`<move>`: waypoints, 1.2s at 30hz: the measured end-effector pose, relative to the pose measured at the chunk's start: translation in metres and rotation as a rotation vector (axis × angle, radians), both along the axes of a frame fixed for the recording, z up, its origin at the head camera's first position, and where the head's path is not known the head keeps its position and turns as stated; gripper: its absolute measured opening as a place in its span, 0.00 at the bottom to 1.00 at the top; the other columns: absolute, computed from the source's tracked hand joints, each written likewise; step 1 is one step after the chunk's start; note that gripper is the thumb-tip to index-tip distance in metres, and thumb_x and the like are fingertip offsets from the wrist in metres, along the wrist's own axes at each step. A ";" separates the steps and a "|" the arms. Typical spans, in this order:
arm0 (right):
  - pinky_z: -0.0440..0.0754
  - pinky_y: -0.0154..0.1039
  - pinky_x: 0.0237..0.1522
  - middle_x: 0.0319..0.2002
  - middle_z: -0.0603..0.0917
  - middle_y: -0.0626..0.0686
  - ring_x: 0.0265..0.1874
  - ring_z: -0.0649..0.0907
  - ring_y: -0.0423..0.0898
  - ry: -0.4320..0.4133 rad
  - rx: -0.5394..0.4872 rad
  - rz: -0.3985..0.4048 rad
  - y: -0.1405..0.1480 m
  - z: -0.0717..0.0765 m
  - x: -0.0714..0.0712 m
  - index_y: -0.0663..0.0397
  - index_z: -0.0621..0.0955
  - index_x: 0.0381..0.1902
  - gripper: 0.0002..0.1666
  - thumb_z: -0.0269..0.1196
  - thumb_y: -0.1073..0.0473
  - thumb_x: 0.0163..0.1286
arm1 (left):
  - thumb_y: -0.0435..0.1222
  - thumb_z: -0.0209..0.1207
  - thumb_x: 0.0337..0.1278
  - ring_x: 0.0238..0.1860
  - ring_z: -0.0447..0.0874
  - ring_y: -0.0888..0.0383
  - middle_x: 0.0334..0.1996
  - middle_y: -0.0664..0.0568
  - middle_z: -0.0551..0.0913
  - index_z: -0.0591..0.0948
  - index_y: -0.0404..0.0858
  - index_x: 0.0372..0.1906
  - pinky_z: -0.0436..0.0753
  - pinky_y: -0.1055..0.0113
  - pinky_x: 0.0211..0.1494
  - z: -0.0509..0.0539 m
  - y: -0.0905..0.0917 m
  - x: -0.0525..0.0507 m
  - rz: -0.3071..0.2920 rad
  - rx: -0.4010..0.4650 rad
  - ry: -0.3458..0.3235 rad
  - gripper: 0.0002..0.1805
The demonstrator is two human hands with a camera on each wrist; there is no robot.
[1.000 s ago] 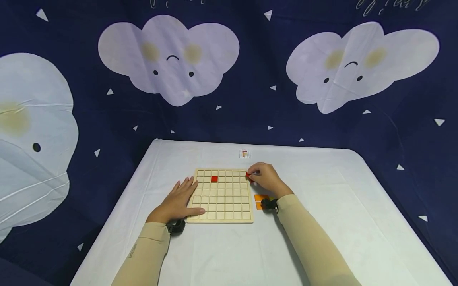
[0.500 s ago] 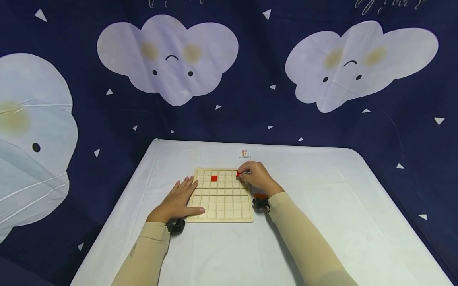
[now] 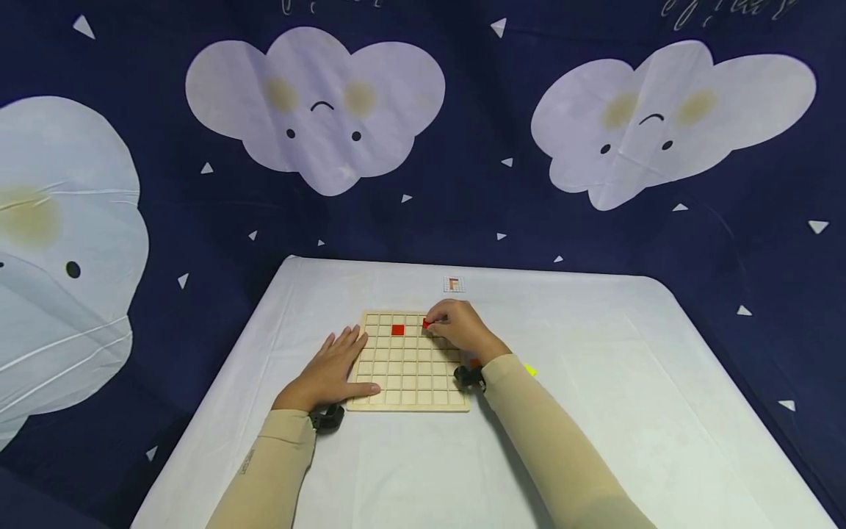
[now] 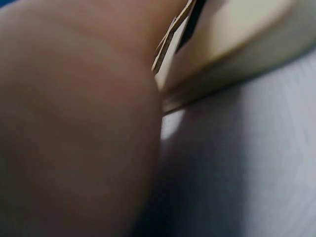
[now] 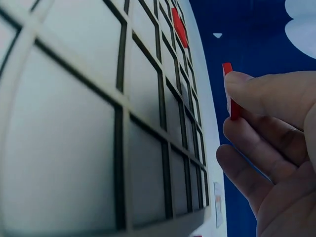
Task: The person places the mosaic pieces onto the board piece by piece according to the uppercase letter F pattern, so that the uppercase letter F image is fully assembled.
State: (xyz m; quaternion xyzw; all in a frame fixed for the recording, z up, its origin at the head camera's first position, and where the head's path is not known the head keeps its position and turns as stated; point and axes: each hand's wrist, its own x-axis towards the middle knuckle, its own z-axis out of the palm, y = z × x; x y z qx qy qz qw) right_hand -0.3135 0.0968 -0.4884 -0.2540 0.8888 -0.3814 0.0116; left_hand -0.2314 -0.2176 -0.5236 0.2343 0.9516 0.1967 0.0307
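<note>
A wooden grid board (image 3: pixel 407 409) lies on the white table, with one red tile (image 3: pixel 397 330) set in a cell near its far side. The left hand (image 3: pixel 327 373) rests spread on the board's left edge, thumb toward the near cells; in the left wrist view its skin (image 4: pixel 79 118) blurs out much of the picture. Above the board's far right part, the right hand (image 3: pixel 463 327) pinches a second red tile (image 3: pixel 426 323) between thumb and fingertips. The right wrist view shows that held tile (image 5: pixel 234 108) edge-on in the right hand (image 5: pixel 276 128), apart from the grid.
A small printed card (image 3: pixel 454 284) lies beyond the board. Right of the board, an orange piece (image 3: pixel 475 363) and a yellow piece (image 3: pixel 531 369) show partly from behind the right wrist and sleeve. A dark blue cloth with clouds hangs behind the white table (image 3: pixel 595 330).
The right hand has moved left with its red tile, from the board's right edge to over the far cells. The left hand has stayed in place on the board.
</note>
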 end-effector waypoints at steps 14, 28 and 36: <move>0.84 0.40 0.54 0.48 0.88 0.49 0.49 0.86 0.46 0.002 0.007 0.039 -0.018 -0.007 -0.003 0.54 0.92 0.42 0.05 0.73 0.66 0.69 | 0.76 0.62 0.51 0.84 0.39 0.45 0.84 0.40 0.47 0.55 0.34 0.84 0.38 0.49 0.82 -0.002 0.000 -0.003 0.017 -0.036 -0.031 0.68; 0.83 0.41 0.52 0.40 0.89 0.44 0.45 0.85 0.42 -0.036 0.084 -0.003 -0.034 -0.004 -0.007 0.50 0.92 0.41 0.05 0.76 0.63 0.68 | 0.74 0.62 0.53 0.83 0.40 0.43 0.83 0.38 0.48 0.56 0.32 0.83 0.39 0.47 0.82 -0.002 0.001 -0.003 0.003 -0.034 -0.015 0.67; 0.83 0.41 0.52 0.42 0.89 0.44 0.43 0.85 0.42 -0.041 0.100 -0.006 -0.037 -0.006 -0.008 0.51 0.91 0.41 0.05 0.76 0.62 0.68 | 0.74 0.62 0.53 0.83 0.40 0.44 0.84 0.38 0.48 0.56 0.32 0.84 0.38 0.47 0.82 -0.002 0.000 -0.002 0.004 -0.031 -0.013 0.67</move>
